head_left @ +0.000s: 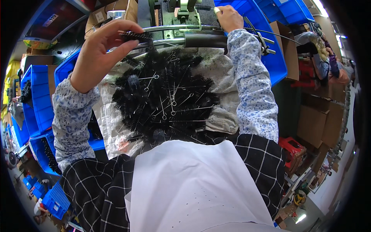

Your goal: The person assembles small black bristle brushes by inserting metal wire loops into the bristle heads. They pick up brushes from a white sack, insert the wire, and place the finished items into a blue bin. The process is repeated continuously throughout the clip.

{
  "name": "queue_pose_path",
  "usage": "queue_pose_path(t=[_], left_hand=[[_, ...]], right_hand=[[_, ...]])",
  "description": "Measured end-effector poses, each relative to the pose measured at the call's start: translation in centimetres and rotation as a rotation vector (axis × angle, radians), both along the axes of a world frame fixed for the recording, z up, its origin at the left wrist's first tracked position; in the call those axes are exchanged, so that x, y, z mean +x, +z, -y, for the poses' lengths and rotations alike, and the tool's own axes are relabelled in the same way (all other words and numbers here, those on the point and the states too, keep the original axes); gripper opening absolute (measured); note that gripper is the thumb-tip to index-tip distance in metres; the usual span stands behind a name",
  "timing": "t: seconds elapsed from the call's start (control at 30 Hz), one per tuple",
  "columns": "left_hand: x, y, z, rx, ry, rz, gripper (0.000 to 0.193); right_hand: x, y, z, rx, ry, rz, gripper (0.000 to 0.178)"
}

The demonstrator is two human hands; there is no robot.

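Note:
My left hand (pixel 106 50) pinches a black wire brush (pixel 135 36) between thumb and fingers, above the near edge of a machine. Its thin wire stem points right, toward the metal rods. Over at the machine's right side, my right hand (pixel 230 18) is closed, with thumb and forefinger together at the machine's edge; what they hold, if anything, is too small to make out. Another dark brush (pixel 203 7) lies on the machine plate, left of that hand. Below both hands, a large pile of black bristle brushes (pixel 166 96) with looped wire ends rests on a pale woven cloth (pixel 222 73).
The machine (pixel 183 15) has a metal block and horizontal rods (pixel 166 29) across its front. Blue bins stand at the right (pixel 276 65) and left (pixel 40 96), the left ones with brushes inside. Cardboard boxes (pixel 315 121) are at the far right, where other people are also seen.

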State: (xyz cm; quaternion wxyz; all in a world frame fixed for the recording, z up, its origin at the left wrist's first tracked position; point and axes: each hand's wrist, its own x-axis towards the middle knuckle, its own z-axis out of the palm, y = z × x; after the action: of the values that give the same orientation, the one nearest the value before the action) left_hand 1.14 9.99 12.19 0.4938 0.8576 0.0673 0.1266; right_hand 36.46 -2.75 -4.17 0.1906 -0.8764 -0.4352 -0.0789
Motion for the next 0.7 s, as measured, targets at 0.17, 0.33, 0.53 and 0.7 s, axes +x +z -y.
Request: queue_pose_path(t=[0.17, 0.33, 0.53, 0.7], left_hand=[[2.3, -0.5, 0.3, -0.055, -0.124, -0.026, 0.024], [2.7, -1.0, 1.1, -0.006, -0.115, -0.101, 0.024], [5.7, -3.6, 2.7, 0.102, -0.035, 0.073, 0.025], [5.2, -3.4, 2.6, 0.189, 0.054, 0.021, 0.053]], right_hand=[[1.1, 3.1, -0.4, -0.308, 0.079, -0.1, 0.028], [3.8, 6.0, 4.2, -0.085, -0.294, 0.246, 0.024], [-11.0, 9.9, 4.4, 0.02, 0.701, -0.895, 0.037], [-12.9, 8.1, 3.5, 0.126, 0.487, -0.835, 0.039]])
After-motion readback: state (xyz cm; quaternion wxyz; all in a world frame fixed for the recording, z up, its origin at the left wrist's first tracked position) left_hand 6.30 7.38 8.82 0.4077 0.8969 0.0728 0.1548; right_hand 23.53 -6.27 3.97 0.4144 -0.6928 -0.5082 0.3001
